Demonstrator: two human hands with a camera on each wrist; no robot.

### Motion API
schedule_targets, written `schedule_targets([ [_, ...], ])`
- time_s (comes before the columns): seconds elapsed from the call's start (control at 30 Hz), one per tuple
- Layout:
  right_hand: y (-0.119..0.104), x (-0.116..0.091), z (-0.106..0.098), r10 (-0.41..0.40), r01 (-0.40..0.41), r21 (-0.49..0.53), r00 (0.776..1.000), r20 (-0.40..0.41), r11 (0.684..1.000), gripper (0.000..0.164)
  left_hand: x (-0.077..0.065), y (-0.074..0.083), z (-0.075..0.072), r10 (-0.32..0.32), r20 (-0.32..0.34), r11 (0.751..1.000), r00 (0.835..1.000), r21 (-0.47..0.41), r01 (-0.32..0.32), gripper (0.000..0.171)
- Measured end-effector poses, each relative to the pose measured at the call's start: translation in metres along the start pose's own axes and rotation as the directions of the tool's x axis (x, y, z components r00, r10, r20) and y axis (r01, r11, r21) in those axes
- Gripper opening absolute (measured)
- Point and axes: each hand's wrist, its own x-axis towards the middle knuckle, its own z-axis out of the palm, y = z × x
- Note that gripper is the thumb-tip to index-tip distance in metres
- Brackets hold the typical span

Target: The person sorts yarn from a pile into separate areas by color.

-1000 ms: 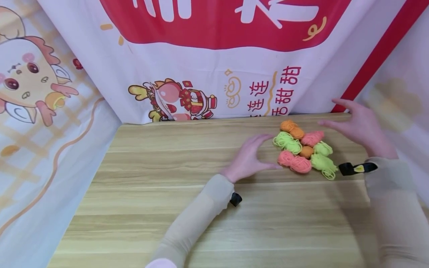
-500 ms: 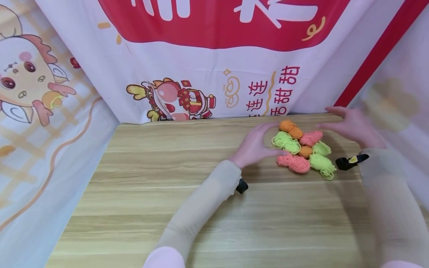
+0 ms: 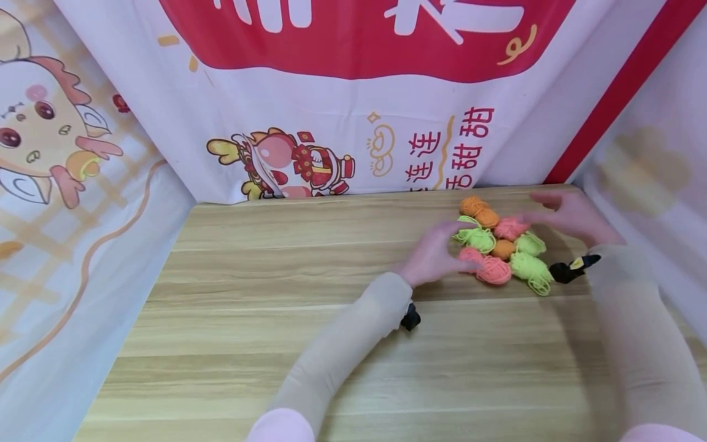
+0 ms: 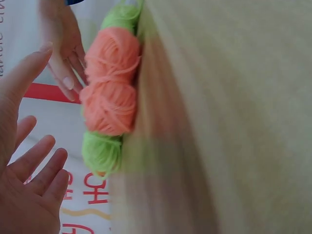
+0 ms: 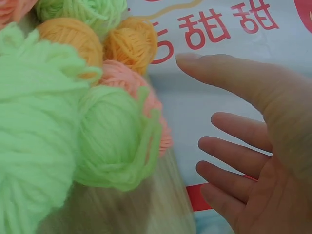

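Several small bundles of yarn lie packed together at the back right of the wooden table. In the head view the left cluster has an orange bundle, a lime green one and a coral pink one. Behind and to the right are another pink bundle and two green ones, the nearer trailing loops. My left hand arches beside the left cluster, thumb overlapping the pink bundle, fingers spread. My right hand reaches from the other side, thumb near the back pink bundle. Its straight fingers hold nothing.
The wooden table meets a printed white and red cloth just behind the yarn. A second cloth hangs at the right, close to my right hand. Another patterned cloth runs along the left side.
My left hand has moved right, its thumb and fingers now overlapping the left bundles. The right hand has come slightly left and lower, toward the yarn. The left bundles have shifted very little.
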Motion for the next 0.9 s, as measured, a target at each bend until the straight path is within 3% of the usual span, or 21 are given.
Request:
schedule_targets([
  [0.3, 0.005, -0.006, 0.007, 0.064, -0.072, 0.062, 0.989, 0.131, 0.995, 0.091, 0.003, -0.002, 0.024, -0.010, 0.081, 0.999, 0.997, 0.040, 0.007, 0.066],
  [0.47, 0.008, -0.005, 0.016, 0.049, -0.055, 0.042, 0.989, 0.137, 0.998, 0.091, 0.005, -0.002, 0.030, -0.029, 0.123, 0.995, 0.992, 0.095, 0.017, 0.064],
  [0.67, 0.010, -0.006, 0.025, 0.041, -0.056, 0.106, 0.990, 0.133, 0.993, 0.089, 0.005, -0.004, 0.035, -0.034, 0.152, 0.987, 0.988, 0.158, 0.010, 0.062],
  [0.9, 0.004, -0.009, 0.031, 0.017, -0.025, 0.088, 0.995, 0.094, 0.996, 0.084, 0.005, -0.002, 0.038, -0.053, 0.158, 0.979, 0.986, 0.201, 0.020, 0.056],
])
